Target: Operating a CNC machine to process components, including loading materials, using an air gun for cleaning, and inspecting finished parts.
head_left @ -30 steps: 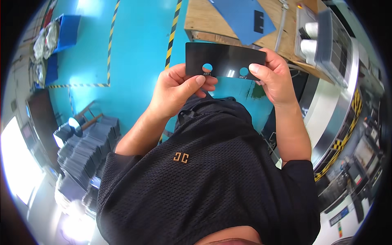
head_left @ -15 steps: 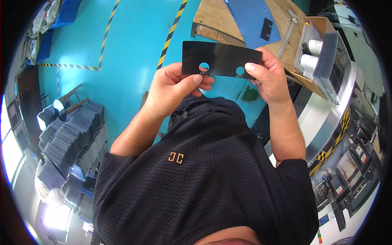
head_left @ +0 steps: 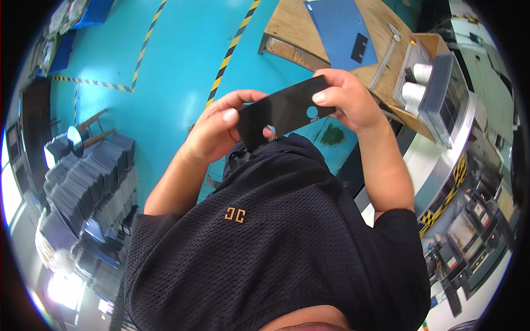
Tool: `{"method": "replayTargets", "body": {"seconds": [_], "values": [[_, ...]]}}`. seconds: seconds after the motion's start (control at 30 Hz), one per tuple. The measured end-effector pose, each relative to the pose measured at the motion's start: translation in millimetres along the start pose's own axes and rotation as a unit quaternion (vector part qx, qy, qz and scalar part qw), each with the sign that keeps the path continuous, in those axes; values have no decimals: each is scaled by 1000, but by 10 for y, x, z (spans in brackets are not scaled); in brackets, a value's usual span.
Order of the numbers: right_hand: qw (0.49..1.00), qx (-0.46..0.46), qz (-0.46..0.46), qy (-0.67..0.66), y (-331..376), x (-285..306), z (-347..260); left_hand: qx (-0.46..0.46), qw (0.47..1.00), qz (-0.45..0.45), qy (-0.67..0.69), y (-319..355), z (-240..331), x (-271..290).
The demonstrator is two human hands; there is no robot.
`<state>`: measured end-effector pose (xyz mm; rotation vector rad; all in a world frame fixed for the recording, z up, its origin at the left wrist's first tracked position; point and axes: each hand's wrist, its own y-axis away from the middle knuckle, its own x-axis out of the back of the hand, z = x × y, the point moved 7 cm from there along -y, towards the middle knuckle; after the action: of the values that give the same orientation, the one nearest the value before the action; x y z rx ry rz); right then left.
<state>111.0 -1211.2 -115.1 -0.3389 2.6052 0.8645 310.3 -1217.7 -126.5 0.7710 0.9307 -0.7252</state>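
Note:
A thin black panel (head_left: 287, 105) with two round holes and small white lettering is held up in front of my body, tilted so its right end sits higher. My right hand (head_left: 353, 102) pinches that end, thumb on the face and fingers behind. At the lower left end, my left hand (head_left: 212, 127) grips the panel with its thumb by the edge. Its other fingers are partly hidden behind, and a bit of one shows through the left hole.
At the upper right, a wooden table (head_left: 290, 25) bears a blue sheet (head_left: 339, 33), a small black notched piece (head_left: 359, 48) and a metal caliper (head_left: 386, 58). Beside them stands a cardboard box (head_left: 411, 118) with white rolls and clear-sided panels. Stacked dark sheets (head_left: 91, 182) are at left.
The panel has turned from nearly level to tilted, its left end dropping lower. My left hand has shifted left and down, its thumb moving from the panel's lower edge to its left end.

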Motion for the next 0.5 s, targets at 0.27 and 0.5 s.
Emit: {"method": "replayTargets", "body": {"seconds": [0.27, 0.5], "values": [[943, -67, -206, 251, -664, -983, 28, -18, 998, 50, 23, 684, -283, -42], [960, -74, -190, 193, -544, -1460, 326, -155, 967, 201, 1, 1115, -399, 6]]}}
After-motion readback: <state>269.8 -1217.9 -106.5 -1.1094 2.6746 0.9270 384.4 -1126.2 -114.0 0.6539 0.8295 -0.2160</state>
